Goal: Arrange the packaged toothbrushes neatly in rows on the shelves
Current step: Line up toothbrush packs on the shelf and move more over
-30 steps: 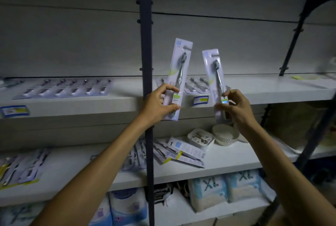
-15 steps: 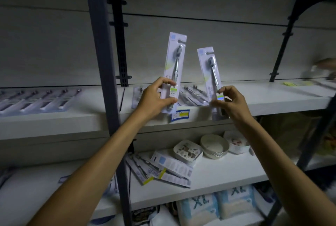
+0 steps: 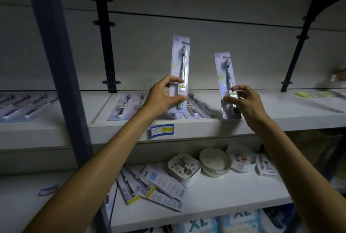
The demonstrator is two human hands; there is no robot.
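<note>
Each hand holds one packaged toothbrush upright above the upper shelf (image 3: 262,118): the left hand (image 3: 161,98) pinches the taller pack (image 3: 179,68) by its lower edges between thumb and fingers, and the right hand (image 3: 247,101) pinches the shorter pack (image 3: 225,83) the same way. These blister cards look light, thin and slick, likely to bend or slide, so gripping the card edges suits them. Packs already lying flat (image 3: 125,105) sit just behind the hands, crowding the landing spot; bowls (image 3: 215,163) and loose packs (image 3: 149,186) lie on the lower shelf.
</note>
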